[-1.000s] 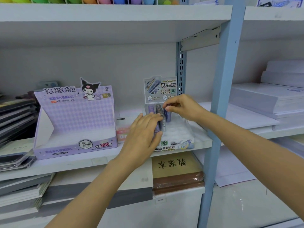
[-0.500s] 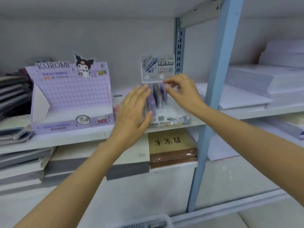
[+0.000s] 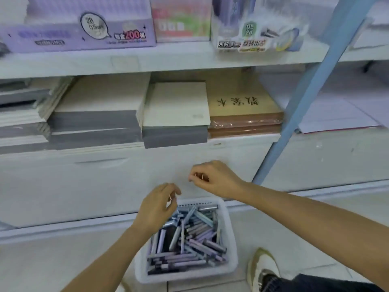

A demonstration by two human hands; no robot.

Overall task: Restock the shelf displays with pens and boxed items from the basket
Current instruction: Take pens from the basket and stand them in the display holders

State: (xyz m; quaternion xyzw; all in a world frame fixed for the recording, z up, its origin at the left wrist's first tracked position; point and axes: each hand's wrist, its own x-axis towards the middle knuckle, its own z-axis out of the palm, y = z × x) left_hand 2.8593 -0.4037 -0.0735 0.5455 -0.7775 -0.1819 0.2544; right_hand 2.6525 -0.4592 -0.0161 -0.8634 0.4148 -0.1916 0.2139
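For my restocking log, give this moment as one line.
left hand: over basket, empty | right hand: near basket's far rim, empty | basket: on floor, holds pens

forearms (image 3: 294, 216) bare; trousers (image 3: 311, 284) dark denim; shoe (image 3: 264, 264) white, olive-trimmed
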